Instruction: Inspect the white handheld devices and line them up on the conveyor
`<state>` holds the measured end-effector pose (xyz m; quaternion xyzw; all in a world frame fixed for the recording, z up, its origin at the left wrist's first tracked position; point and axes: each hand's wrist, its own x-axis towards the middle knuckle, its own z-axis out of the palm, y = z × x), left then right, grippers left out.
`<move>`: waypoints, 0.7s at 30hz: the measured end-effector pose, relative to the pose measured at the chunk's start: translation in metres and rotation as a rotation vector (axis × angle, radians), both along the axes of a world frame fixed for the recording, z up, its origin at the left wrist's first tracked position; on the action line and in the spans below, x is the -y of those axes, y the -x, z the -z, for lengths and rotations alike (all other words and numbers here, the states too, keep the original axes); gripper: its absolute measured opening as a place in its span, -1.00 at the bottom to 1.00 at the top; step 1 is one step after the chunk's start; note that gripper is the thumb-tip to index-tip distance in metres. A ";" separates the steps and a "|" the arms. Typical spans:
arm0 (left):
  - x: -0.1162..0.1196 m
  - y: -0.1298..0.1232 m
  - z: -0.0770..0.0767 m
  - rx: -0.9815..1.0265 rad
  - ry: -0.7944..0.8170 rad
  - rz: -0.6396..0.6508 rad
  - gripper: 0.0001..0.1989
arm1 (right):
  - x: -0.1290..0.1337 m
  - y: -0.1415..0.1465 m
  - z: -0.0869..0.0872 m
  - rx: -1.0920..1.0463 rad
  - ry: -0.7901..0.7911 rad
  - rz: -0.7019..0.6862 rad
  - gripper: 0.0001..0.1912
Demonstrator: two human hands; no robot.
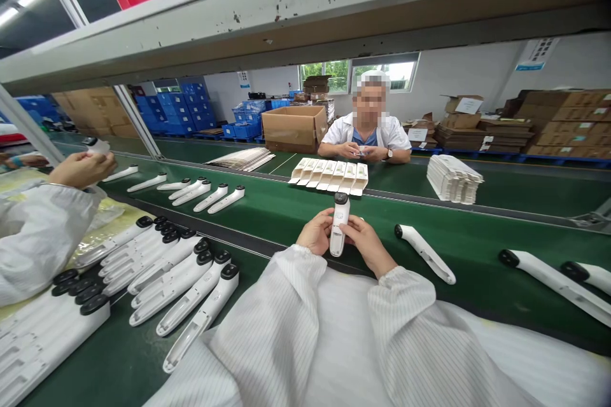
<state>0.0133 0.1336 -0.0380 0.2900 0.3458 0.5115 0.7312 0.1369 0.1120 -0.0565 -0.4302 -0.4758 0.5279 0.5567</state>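
The person's left hand [315, 232] and right hand [367, 241] close firmly on 1 white handheld device [340, 222], held upright between them. Just right of the grip, another device [424, 254] lies on the green conveyor belt [496, 248]; white card inserts [329, 177] sit beyond.

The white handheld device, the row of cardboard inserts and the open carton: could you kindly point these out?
White handheld device [338, 210], head view, on its white body.
Row of cardboard inserts [327, 175], head view, on the middle insert.
Open carton [287, 130], head view, on its front wall.
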 end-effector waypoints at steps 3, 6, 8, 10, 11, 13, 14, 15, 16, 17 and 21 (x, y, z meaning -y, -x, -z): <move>-0.001 0.002 0.000 -0.010 0.054 -0.019 -0.78 | 0.005 -0.003 -0.005 -0.103 0.057 -0.064 -0.62; -0.002 0.004 0.000 -0.050 0.075 -0.008 -0.81 | 0.010 -0.005 -0.011 -0.136 0.084 -0.082 -0.62; -0.002 0.004 0.000 -0.079 0.075 -0.021 -0.83 | 0.012 -0.005 -0.013 -0.148 0.102 -0.077 -0.62; -0.001 0.005 0.000 -0.109 0.070 -0.033 -0.84 | 0.013 -0.004 -0.013 -0.155 0.124 -0.077 -0.62; -0.001 0.005 -0.001 -0.122 0.068 -0.035 -0.85 | 0.013 -0.004 -0.013 -0.156 0.132 -0.078 -0.63; -0.001 0.006 -0.001 -0.139 0.062 -0.034 -0.86 | 0.012 -0.004 -0.012 -0.139 0.136 -0.084 -0.65; -0.001 0.006 -0.001 -0.145 0.060 -0.033 -0.86 | 0.010 -0.004 -0.011 -0.118 0.139 -0.085 -0.66; -0.001 0.006 -0.001 -0.153 0.057 -0.034 -0.85 | 0.009 -0.005 -0.010 -0.079 0.146 -0.077 -0.67; -0.001 0.006 -0.001 -0.166 0.056 -0.037 -0.84 | 0.007 -0.007 -0.009 -0.009 0.154 -0.058 -0.68; -0.002 0.006 -0.001 -0.183 0.056 -0.041 -0.83 | 0.005 -0.008 -0.006 0.106 0.160 -0.023 -0.69; -0.002 0.006 -0.001 -0.254 0.059 -0.053 -0.83 | 0.001 -0.018 0.002 0.837 0.106 0.163 -0.74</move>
